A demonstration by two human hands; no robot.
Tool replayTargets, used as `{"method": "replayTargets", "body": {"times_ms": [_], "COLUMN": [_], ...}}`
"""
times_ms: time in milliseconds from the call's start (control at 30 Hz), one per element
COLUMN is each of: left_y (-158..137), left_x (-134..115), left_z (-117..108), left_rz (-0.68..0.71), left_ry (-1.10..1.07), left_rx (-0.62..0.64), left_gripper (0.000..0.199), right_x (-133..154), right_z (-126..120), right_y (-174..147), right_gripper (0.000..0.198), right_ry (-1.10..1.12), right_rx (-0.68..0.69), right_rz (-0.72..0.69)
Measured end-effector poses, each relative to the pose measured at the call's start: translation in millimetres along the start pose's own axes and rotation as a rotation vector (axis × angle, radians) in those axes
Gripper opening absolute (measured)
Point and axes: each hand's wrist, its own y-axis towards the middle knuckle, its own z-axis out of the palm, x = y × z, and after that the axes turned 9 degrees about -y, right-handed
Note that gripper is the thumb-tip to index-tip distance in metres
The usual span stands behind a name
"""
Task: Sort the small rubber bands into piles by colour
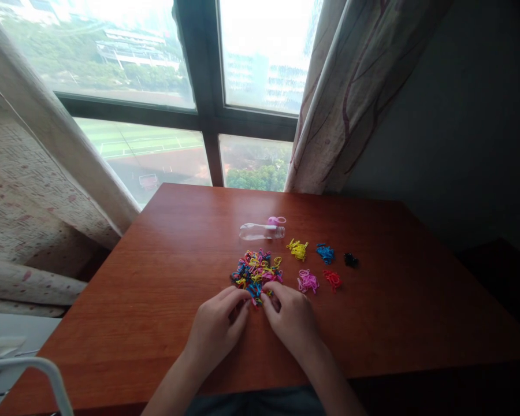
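Note:
A mixed pile of small coloured rubber bands (257,267) lies on the brown wooden table (169,271). At its front edge both hands meet the bands from either side. Thumb and forefinger of my left hand (220,320) are pinched together by some blue bands; what is between the tips is too small to make out. My right hand (291,316) pinches at the pile's front right, with a bit of pink rubber band at its fingertips. Sorted by colour to the right lie yellow bands (298,249), blue bands (325,253), black bands (351,260), pink bands (308,281) and red bands (332,280).
Behind the pile a clear plastic bottle (260,231) lies on its side, its neck pointing right. A pink cap with a loop (277,220) is just beyond it. Curtains (329,92) hang beside the window past the far edge. A white curved tube (30,363) stands at lower left.

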Motion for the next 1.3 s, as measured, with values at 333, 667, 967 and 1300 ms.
{"method": "replayTargets", "body": {"times_ms": [333,667,967,1300], "left_y": [-1.2,-1.5,-0.6,-1.6], "left_x": [2.7,4.9,3.8,6.0], "left_z": [1.4,1.9,1.8,3.2], "left_rz": [0.002,0.007,0.009,0.008], "left_ry": [0.003,0.004,0.006,0.037], "left_rx": [-0.002,-0.010,-0.008,-0.001], "left_gripper": [0.016,0.016,0.016,0.016], "right_x": [9.2,16.1,4.2,-81.5], "right_z": [-4.5,-8.5,-9.1,-59.8], "right_y": [4.1,8.9,6.7,-1.5], "right_gripper": [0.012,0.013,0.016,0.031], "right_ry": [-0.053,-0.081,0.497,0.226], "right_rx": [0.028,0.040,0.024,-0.274], "right_rz": [-0.061,-0.062,0.173,0.386]}}
